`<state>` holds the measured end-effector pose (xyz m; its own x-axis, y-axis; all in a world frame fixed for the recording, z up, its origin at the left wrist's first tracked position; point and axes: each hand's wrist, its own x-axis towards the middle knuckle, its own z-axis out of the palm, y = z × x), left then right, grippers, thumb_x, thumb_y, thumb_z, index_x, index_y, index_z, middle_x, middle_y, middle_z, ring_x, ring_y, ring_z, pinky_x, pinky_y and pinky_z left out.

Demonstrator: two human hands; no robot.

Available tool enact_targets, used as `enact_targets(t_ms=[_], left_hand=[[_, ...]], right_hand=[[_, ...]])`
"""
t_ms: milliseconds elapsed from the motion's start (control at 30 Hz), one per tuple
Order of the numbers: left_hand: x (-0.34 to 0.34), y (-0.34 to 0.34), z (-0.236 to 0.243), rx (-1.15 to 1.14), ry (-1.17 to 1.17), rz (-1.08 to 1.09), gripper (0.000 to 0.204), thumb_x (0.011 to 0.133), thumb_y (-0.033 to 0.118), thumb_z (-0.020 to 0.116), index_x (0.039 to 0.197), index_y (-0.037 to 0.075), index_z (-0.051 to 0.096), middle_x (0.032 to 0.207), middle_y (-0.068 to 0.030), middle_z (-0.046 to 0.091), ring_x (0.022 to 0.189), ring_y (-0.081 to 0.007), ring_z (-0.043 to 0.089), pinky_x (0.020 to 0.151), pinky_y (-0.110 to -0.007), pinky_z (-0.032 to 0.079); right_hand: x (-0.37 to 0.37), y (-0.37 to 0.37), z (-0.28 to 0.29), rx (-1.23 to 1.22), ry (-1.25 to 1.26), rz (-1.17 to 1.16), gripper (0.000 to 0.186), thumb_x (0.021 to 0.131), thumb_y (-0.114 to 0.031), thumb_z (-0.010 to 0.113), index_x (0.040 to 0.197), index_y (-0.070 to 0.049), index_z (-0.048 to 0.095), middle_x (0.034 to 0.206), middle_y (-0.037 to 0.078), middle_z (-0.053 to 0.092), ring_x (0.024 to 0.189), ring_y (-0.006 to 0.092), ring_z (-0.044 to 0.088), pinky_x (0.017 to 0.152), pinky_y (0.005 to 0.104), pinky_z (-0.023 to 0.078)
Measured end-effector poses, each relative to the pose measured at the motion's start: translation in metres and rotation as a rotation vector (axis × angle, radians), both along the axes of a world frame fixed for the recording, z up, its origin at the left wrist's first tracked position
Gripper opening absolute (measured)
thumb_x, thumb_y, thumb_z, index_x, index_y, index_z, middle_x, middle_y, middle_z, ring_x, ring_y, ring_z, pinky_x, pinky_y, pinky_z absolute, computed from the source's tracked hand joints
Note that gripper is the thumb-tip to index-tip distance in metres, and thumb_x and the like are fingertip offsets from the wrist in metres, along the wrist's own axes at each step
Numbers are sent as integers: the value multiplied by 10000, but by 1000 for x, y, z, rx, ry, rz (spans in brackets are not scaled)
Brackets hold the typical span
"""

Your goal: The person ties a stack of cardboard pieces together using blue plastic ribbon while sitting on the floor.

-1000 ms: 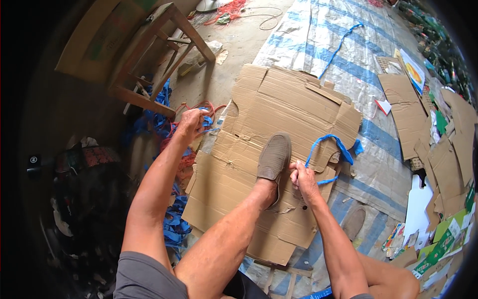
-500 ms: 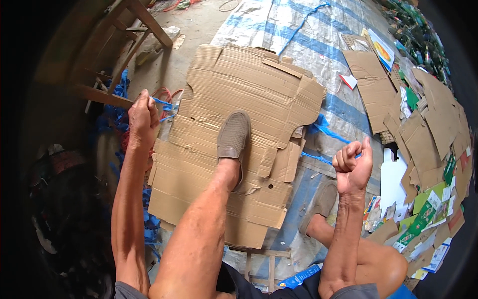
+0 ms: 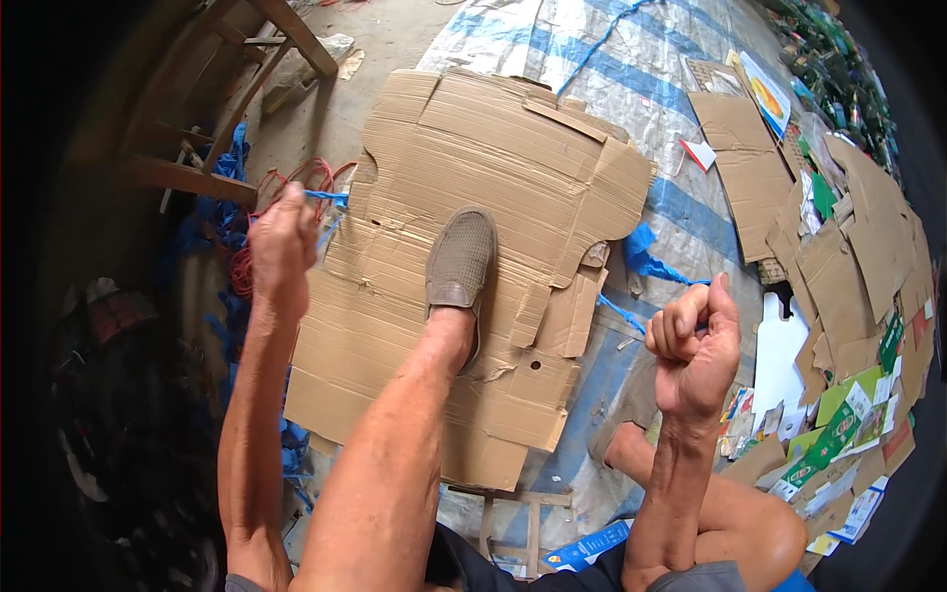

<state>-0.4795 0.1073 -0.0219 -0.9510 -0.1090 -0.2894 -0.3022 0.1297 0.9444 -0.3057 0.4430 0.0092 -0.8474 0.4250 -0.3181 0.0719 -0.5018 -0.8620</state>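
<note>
A stack of flattened brown cardboard (image 3: 493, 138) lies before me, with my shoe (image 3: 462, 255) planted on its middle. At its left edge my left hand (image 3: 283, 242), slightly blurred, is closed on a blue plastic strip (image 3: 328, 197) that runs to the stack. On the other side my right hand (image 3: 696, 340) makes a fist around two blue strands (image 3: 663, 268) coming from the stack's right edge. Where the strips pass beneath the cardboard is hidden.
A wooden frame (image 3: 187, 178) stands at the far left, near red cord (image 3: 321, 178) and tangled blue strips (image 3: 222, 212). Under the stack spreads a blue-and-white striped tarp (image 3: 691, 212). Loose cardboard (image 3: 838, 276) piles up at right, with green bottles (image 3: 838, 89) behind. A wooden piece (image 3: 533, 533) sits near my legs.
My left hand has shifted slightly and blurred. The right fist has tilted a little, and its blue strands hang at a different angle. My shoe stays on the cardboard.
</note>
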Motion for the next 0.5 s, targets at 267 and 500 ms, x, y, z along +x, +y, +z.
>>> enact_targets(t_ms=[267,500], left_hand=[[17,42,-53,-365,246,-445,461,1059,340,462,722,32,523,591,-79,485,550,-209,473,537,-396,399],[46,75,-52,-510,259,-701,278,970,316,557,858,69,621,723,-208,646,745,-456,641,649,-543,486]], right_hand=[[-66,-65,-17,193,-88,238,471,1057,-334,452,742,-41,643,587,-64,429,545,37,341,503,225,259],[-120,-128,-31,446,67,376,473,1056,-332,475,763,-2,645,594,-33,479,559,66,430,534,255,372]])
